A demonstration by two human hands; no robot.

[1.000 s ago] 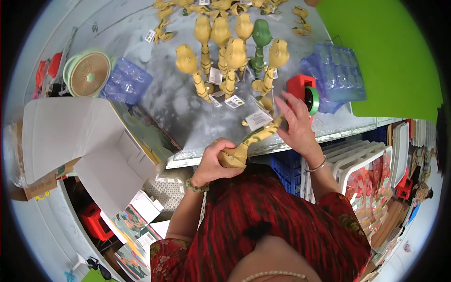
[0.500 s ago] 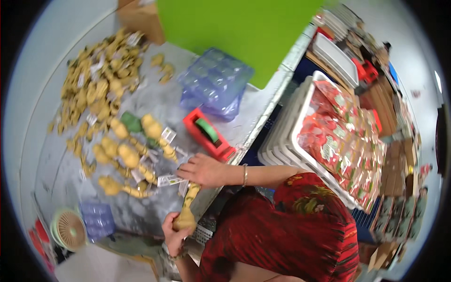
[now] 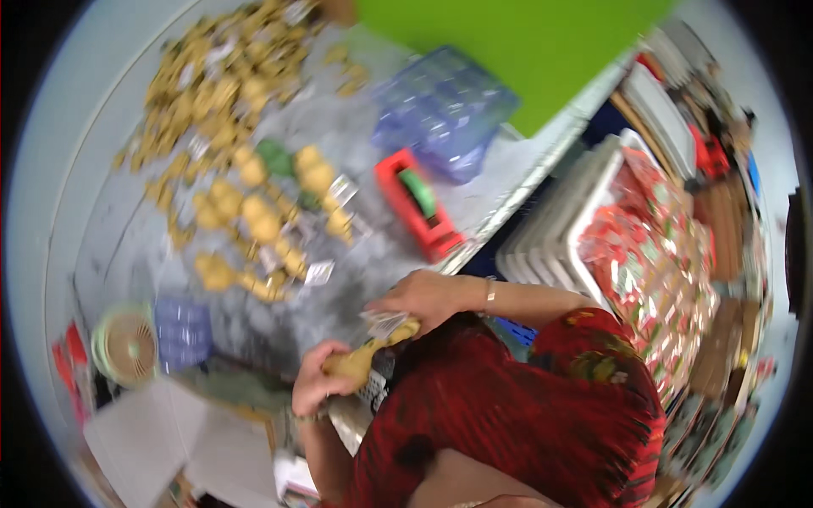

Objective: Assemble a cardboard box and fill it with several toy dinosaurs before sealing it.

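Observation:
A yellow bulb-shaped piece with a long, dark-banded end (image 3: 352, 362) is held over the table's near edge. The fingers of my left hand (image 3: 317, 378) are closed round its rounded end. My right hand (image 3: 425, 296) is at the narrow end, its fingers bent over it beside a white paper tag (image 3: 385, 323). Part of the grip is hidden by the hand and tag. Ahead on the table lie several similar tagged yellow pieces (image 3: 260, 218), with a green piece (image 3: 275, 158) among them.
A red tape dispenser (image 3: 396, 182) with green tape and clear blue moulded trays (image 3: 449, 102) are right of centre. A large pile of yellow pieces (image 3: 216, 89) fills the far left. Stacked white crates (image 3: 584, 245) with red packages stand right; a small fan (image 3: 127, 345) stands left.
My view has shifted, so the table things appear higher and farther right. The yellow piece has tilted from nearly upright to a flatter slant, my hands still on both ends.

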